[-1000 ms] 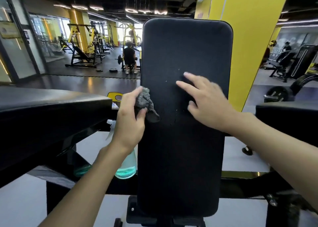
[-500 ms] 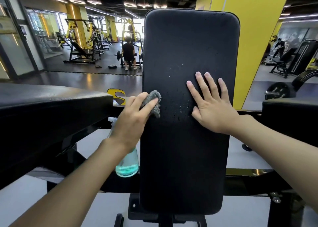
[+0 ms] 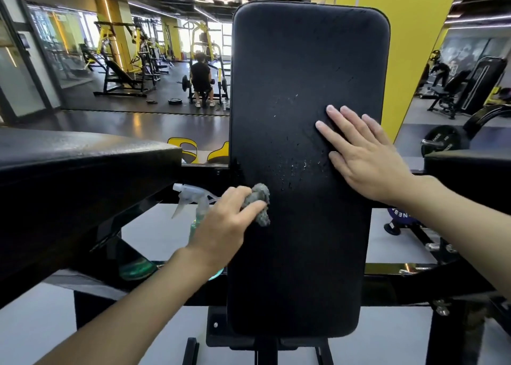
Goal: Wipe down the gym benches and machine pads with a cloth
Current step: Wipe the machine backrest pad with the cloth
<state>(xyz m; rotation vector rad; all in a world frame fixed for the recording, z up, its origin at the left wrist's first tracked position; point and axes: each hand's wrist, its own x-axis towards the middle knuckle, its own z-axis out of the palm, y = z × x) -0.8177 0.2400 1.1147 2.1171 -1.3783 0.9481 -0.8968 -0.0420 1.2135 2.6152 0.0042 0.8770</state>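
Black vinyl is filling the middle of the view, where the pad (image 3: 304, 254) is standing upright on its frame (image 3: 401, 290), and the cloth (image 3: 261, 198) is sitting against its left edge about halfway up. The left hand (image 3: 226, 226) is gripping that cloth, a grey wad bunched between thumb and curled fingers, and is pressing it onto the vinyl. Droplets (image 3: 298, 168) are glinting just up and to the right of the wad, between it and the right hand (image 3: 367, 160). That hand is lying flat on the pad's right side with fingers straight, holding nothing and seemingly bracing the pad. The step appears to be wiping the sprayed patch. It would probably go better with the wad spread flatter, since a tight ball is touching only a small spot. Sweeping across toward the droplets in overlapping passes, then working down the lower half, should be leaving no wet streaks. The vinyl under the right palm is going to need a pass too, so that hand will likely have to shift. Edges and rounded corners are worth following with the cloth. Just behind the left hand a spray bottle (image 3: 200, 212) is standing upright beside the pad, close enough that a wide backswing of the wrist could knock it over. Another black bench (image 3: 83, 176) is lying to the left, and farther off a person (image 3: 200, 79) is sitting at a yellow machine.
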